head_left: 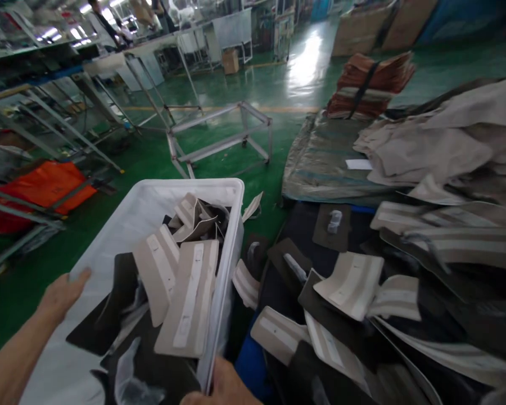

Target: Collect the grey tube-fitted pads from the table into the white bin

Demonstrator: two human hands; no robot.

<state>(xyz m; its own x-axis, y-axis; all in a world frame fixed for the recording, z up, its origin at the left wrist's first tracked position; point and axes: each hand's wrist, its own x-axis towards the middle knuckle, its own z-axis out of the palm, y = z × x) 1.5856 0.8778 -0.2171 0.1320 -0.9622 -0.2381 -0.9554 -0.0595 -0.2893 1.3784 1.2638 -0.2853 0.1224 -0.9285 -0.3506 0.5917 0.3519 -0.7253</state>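
Observation:
A white plastic bin [105, 236] is in front of me, tilted in view. My left hand [63, 295] grips its left rim, with the thumb over the edge. Low in the picture my right hand [225, 385] is closed round the right rim; part of it is cut off by the frame. Inside the bin lie beige panels with pale strips [189, 298], dark panels [124, 287] and crumpled clear plastic [129, 371]. What lies beneath them is hidden.
On my right, more beige panels [349, 284] and dark ones spread over a dark, low surface. Behind them are a heap of beige material [438, 146] and a strapped reddish-brown stack [371, 84]. A metal frame [219, 135] stands ahead on the green floor; orange bags [46, 188] are left.

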